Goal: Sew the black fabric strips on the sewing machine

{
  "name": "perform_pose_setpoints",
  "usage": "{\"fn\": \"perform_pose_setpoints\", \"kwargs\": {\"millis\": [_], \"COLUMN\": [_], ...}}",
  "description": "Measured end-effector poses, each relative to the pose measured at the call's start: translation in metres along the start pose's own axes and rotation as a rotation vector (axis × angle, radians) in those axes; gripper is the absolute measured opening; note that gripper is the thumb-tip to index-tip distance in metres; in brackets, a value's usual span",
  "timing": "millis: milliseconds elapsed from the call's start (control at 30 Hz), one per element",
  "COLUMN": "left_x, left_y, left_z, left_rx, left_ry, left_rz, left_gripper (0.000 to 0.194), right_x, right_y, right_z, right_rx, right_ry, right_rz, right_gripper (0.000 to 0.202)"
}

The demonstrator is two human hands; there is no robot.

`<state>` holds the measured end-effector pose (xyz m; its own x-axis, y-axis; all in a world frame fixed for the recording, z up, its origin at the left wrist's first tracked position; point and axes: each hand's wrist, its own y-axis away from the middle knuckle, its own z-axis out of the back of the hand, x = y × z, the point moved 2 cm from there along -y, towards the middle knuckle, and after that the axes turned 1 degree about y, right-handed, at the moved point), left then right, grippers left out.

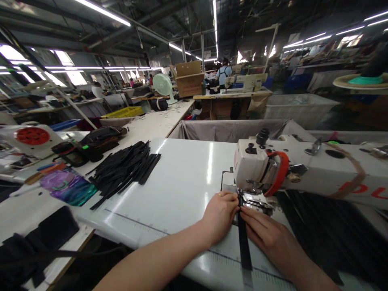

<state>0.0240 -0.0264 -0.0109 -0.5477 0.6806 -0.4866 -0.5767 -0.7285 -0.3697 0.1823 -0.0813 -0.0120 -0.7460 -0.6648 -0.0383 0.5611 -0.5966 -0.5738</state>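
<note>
A narrow black strap (245,246) runs from under the presser foot of a white sewing machine (251,161) down towards the table's front edge. On its left side, my left hand (222,212) is closed, its curled fingers pinching the strap close to the needle area. My right hand (269,232) lies along the strap's right side, fingers together and tips pressed on it just in front of the metal guide plate (256,203). Both thumbs are largely hidden. A heap of cut black strips (124,167) lies on the table to the left.
More black strips (336,234) lie right of my right arm, below the machine arm. A purple-teal pouch (68,186) and a dark bag (103,139) sit at left. Behind the table is a cloth-lined bin (230,130). A fan (163,85) and cardboard box (189,81) stand farther back.
</note>
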Motion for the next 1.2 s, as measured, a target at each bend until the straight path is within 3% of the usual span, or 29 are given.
{"fn": "perform_pose_setpoints", "kwargs": {"millis": [200,433,700,933,1200], "left_x": [-0.002,0.002,0.002,-0.002,0.001], "left_y": [-0.001,-0.008,-0.010,-0.009,-0.009], "left_z": [-0.005,-0.018,-0.012,-0.004,-0.001], "left_rx": [0.026,0.154,0.104,-0.007,-0.016], "left_ry": [-0.097,-0.211,-0.169,-0.060,0.002], "left_rz": [0.006,0.055,0.010,0.025,0.044], "left_gripper": [0.017,0.016,0.018,0.025,0.019], "right_x": [0.000,-0.001,-0.005,-0.010,-0.006], "right_y": [-0.001,0.000,-0.002,-0.006,-0.004], "right_z": [0.000,-0.002,0.000,0.006,0.018], "right_rx": [-0.007,-0.012,0.000,0.010,0.053], "right_ry": [-0.027,-0.048,-0.083,-0.153,-0.348], "right_rz": [-0.032,-0.050,-0.070,-0.138,-0.118], "right_gripper": [0.028,0.029,0.025,0.025,0.024]}}
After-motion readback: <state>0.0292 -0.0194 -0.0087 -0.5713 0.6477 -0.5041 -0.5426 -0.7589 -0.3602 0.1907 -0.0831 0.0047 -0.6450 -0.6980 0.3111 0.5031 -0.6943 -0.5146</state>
